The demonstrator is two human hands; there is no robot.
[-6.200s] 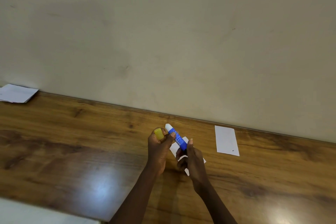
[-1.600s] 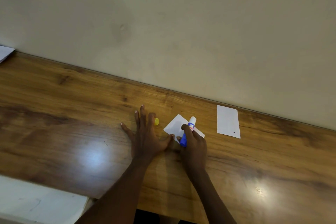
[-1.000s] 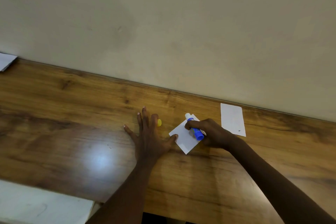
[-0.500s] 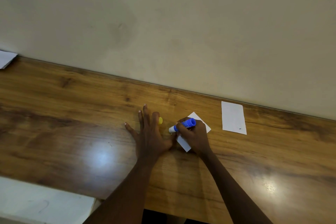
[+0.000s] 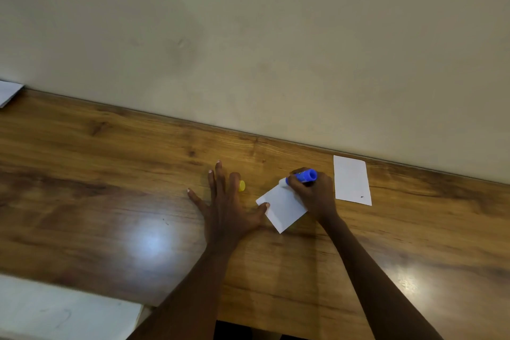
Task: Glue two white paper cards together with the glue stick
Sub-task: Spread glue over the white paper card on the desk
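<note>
Down low at the left, past the tabletop (image 5: 110,201) edge: a pale sheet (image 5: 55,309). Further in, left hand (image 5: 226,210) laid flat on the tabletop, fingers spread, grip apart, thumb tip touching the left corner of the near card (image 5: 281,208). Just right of it, right hand (image 5: 314,196) with grip clamped round the blue glue stick (image 5: 303,175), white tip down at the card's far corner. Just beside the left fingers, the yellow cap (image 5: 242,185), off. Beyond, near the wall (image 5: 248,36), second card (image 5: 352,179) lying bare and apart. Judged mid-gluing: spreading under way, coverage impossible to tell; yet to do, laying the second card on and pressing.
</note>
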